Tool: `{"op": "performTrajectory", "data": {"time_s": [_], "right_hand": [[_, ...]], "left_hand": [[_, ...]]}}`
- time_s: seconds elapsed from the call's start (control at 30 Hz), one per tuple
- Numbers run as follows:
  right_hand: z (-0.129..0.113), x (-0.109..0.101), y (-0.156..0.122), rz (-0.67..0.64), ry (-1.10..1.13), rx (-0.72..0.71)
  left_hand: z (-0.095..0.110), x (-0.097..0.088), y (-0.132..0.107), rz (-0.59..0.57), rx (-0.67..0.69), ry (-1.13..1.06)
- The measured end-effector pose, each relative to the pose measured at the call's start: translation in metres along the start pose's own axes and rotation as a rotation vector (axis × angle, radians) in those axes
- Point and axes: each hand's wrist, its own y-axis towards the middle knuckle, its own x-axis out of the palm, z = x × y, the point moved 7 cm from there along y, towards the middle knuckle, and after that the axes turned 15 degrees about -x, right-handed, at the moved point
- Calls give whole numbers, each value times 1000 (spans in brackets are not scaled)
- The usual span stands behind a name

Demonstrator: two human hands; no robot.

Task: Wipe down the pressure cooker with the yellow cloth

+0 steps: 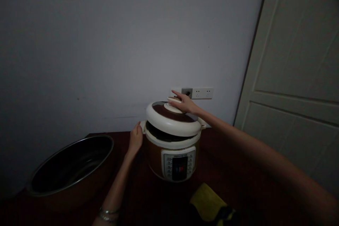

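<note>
An electric pressure cooker, cream and brown with a front control panel, stands on the dark red tabletop. Its domed lid sits tilted, leaving a dark gap along the front between lid and rim. My right hand is closed around the lid's knob, its index finger stretched out over the top. On the cooker's left side, my left hand grips the cream side handle. The inside of the cooker is too dark to make out.
At the left stands a large, wide pot with a dark inside. A yellow and black cloth lies in front of the cooker. Behind are wall sockets with a plug, and a pale door stands to the right.
</note>
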Motion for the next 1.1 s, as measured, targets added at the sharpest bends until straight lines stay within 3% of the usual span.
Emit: {"op": "performTrajectory", "data": {"time_s": [0.37, 1.1], "right_hand": [[-21, 20, -10, -101, -67, -62], [-9, 37, -10, -164, -171, -111]], "left_hand": [[-1, 1, 0, 5, -8, 27], [0, 1, 0, 5, -20, 56]]}}
